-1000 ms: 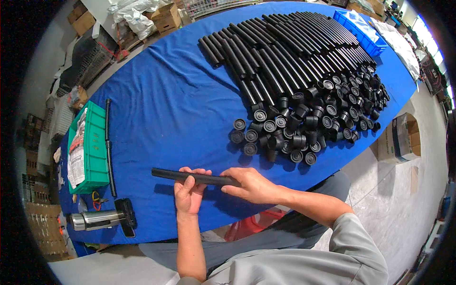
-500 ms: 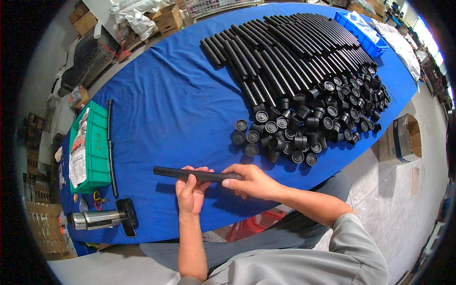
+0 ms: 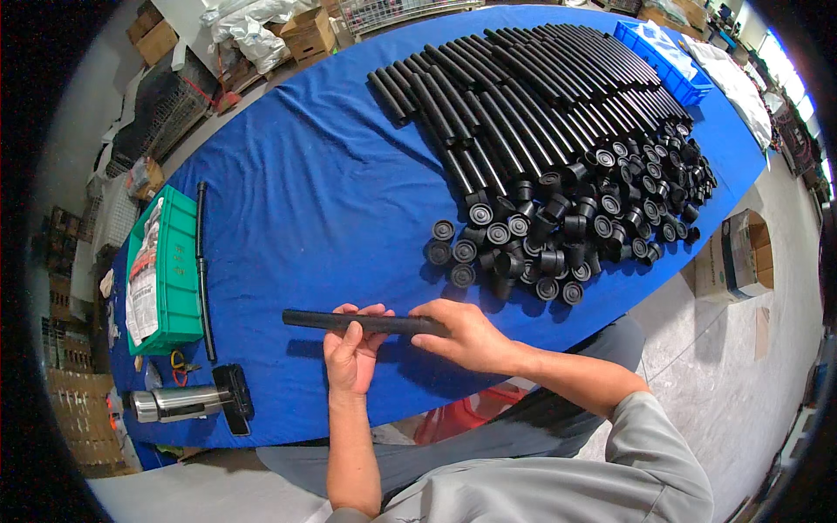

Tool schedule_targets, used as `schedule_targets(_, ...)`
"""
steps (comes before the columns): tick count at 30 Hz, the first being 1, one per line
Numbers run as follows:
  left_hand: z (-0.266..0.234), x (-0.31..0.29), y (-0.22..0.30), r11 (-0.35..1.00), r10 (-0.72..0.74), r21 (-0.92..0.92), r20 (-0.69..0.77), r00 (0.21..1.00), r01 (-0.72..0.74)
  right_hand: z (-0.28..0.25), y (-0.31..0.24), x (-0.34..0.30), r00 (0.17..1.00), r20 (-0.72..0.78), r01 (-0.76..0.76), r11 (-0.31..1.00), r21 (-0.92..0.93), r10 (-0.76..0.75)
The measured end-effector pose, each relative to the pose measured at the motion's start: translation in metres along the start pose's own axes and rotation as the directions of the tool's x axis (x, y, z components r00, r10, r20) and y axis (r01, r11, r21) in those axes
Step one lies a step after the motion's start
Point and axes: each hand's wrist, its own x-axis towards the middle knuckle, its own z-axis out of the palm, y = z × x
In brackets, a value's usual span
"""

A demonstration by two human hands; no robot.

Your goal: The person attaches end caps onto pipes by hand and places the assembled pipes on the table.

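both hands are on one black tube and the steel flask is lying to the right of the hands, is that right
Not quite: the steel flask is lying to the left of the hands, as the head view shows. The left hand and right hand are indeed both on one black tube.

The left forearm reached across the table's near edge, wrist nearly straight, the left hand palm up with thumb and fingers curled in a grip. The right forearm slanted over that edge from the right, elbow bent, the right hand palm down, fingers closed, near the left.
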Motion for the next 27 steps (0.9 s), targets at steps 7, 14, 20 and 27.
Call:
schedule_targets(7, -0.004, -0.002, 0.0, 1.0, 0.004, -0.019, 0.047, 0.999, -0.003, -0.001, -0.012, -0.002, 0.981, -0.065, 0.173, 0.977, -0.127, -0.182)
schedule_targets(14, -0.005, -0.002, 0.0, 1.0, -0.027, 0.0, -0.001, 1.0, 0.027, 0.007, 0.007, 0.0, 0.768, -0.15, 0.503, 0.731, -0.461, -0.622)
schedule_targets(20, 0.003, -0.002, 0.0, 1.0, -0.014, -0.014, 0.008, 1.0, 0.014, -0.007, 0.001, 0.003, 0.967, 0.174, -0.233, 0.928, 0.291, 0.188)
schedule_targets(27, -0.002, -0.002, 0.002, 0.999, -0.015, -0.038, 0.029, 0.999, 0.016, 0.0, 0.006, 0.0, 0.864, -0.068, 0.425, 0.796, -0.431, -0.498)
